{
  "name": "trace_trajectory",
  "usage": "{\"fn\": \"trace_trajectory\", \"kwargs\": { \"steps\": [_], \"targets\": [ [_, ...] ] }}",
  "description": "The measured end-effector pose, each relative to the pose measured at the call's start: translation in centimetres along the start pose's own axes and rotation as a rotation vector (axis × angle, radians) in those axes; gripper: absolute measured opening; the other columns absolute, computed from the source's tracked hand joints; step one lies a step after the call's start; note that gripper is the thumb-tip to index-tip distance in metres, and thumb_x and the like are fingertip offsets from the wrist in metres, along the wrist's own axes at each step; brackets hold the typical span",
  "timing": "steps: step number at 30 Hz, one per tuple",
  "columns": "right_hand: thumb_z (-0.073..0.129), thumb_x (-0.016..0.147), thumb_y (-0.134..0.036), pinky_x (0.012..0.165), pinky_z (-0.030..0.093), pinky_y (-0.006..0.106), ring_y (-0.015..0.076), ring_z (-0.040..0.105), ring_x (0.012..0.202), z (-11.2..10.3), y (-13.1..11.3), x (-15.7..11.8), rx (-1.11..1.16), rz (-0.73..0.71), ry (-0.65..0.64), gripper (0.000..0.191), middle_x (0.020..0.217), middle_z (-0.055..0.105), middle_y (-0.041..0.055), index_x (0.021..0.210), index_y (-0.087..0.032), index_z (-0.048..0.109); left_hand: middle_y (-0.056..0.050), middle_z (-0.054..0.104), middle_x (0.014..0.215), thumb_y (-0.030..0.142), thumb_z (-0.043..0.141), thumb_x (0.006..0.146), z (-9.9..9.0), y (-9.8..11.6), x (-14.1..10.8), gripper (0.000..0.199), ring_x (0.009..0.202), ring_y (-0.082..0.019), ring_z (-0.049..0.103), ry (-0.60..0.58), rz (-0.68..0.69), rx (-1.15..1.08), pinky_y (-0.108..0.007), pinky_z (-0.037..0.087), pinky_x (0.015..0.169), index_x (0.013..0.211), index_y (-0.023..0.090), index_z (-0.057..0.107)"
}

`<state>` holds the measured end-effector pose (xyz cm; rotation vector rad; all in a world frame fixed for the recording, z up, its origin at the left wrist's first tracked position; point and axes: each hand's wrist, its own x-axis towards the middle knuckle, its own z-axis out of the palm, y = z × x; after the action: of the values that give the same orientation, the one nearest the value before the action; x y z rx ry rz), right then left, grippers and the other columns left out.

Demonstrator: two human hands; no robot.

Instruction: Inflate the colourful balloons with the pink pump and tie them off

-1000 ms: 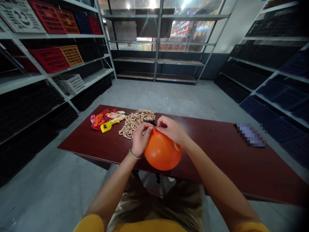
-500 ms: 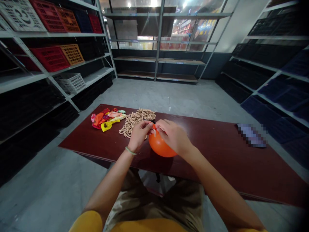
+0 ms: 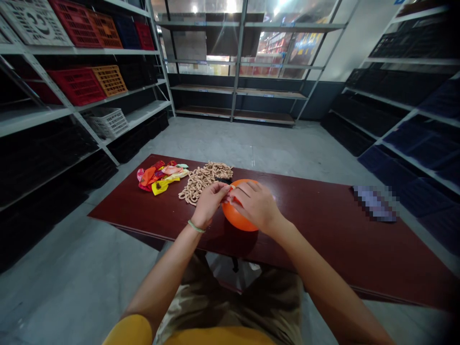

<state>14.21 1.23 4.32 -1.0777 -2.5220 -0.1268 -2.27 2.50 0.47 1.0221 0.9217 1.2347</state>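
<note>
Your forearms reach forward, your left hand [image 3: 210, 206] and right hand [image 3: 256, 207] pinching, fingers together, on one orange balloon [image 3: 239, 215] at frame center on the table [image 3: 323, 230]; one heap of flat balloons [image 3: 158, 176] lies left.

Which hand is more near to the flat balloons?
Left. The left hand sits right of the flat balloons, not touching; the right hand is farther right, on the orange balloon.

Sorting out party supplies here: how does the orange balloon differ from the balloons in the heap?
The orange balloon is inflated and round; the heap of balloons lies flat. The orange balloon is plain; the heap mixes red, yellow and pink. The left hand and right hand hold the orange balloon; nothing touches the heap. Both look rubbery.
</note>
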Motion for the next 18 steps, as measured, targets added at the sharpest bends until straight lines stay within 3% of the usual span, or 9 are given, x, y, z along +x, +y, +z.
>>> {"fn": "trace_trajectory", "kwargs": {
  "steps": [5, 10, 15, 18],
  "targets": [
    [0.039, 0.097, -0.027, 0.086, 0.042, 0.041, 0.0241, 0.057, 0.092, -0.2, 0.4, -0.3, 0.266, 0.003, 0.08, 0.028, 0.096, 0.068, 0.0087, 0.09, -0.023, 0.066, 0.0, 0.064, 0.07, 0.039, 0.071, 0.078, -0.7, -0.1, -0.1, 0.024, 0.06, -0.01, 0.057, 0.017, 0.004, 0.033, -0.022, 0.045, 0.06, 0.081, 0.016, 0.064],
    [0.04, 0.095, -0.029, 0.081, 0.044, 0.039, 0.0228, 0.058, 0.089, -0.8, 1.1, -0.9, 0.485, 0.19, 0.135, 0.018, 0.095, 0.066, 0.0081, 0.092, -0.023, 0.057, 0.0, 0.065, 0.07, 0.042, 0.07, 0.079, -0.7, -0.3, -0.4, 0.026, 0.062, -0.011, 0.059, 0.009, 0.027, 0.033, -0.022, 0.046, 0.061, 0.081, 0.016, 0.064],
    [0.039, 0.097, -0.032, 0.073, 0.043, 0.034, 0.0185, 0.057, 0.079, -0.7, 1.9, -1.3, 0.621, 0.359, 0.112, 0.011, 0.088, 0.062, 0.0032, 0.096, -0.025, 0.048, -0.003, 0.068, 0.073, 0.04, 0.068, 0.083, -0.2, 0.0, -0.8, 0.024, 0.067, -0.013, 0.063, 0.049, 0.228, 0.095, -0.025, 0.05, 0.066, 0.085, 0.016, 0.066],
    [0.039, 0.097, -0.034, 0.068, 0.042, 0.031, 0.0165, 0.054, 0.071, -0.7, 2.5, -1.3, 0.735, 0.434, 0.086, 0.011, 0.077, 0.057, -0.0013, 0.094, -0.025, 0.046, -0.004, 0.07, 0.075, 0.038, 0.067, 0.084, -0.3, 0.6, -1.4, 0.022, 0.058, -0.013, 0.063, -0.034, 0.302, 0.08, -0.026, 0.051, 0.059, 0.088, 0.016, 0.064]
  ]
}}
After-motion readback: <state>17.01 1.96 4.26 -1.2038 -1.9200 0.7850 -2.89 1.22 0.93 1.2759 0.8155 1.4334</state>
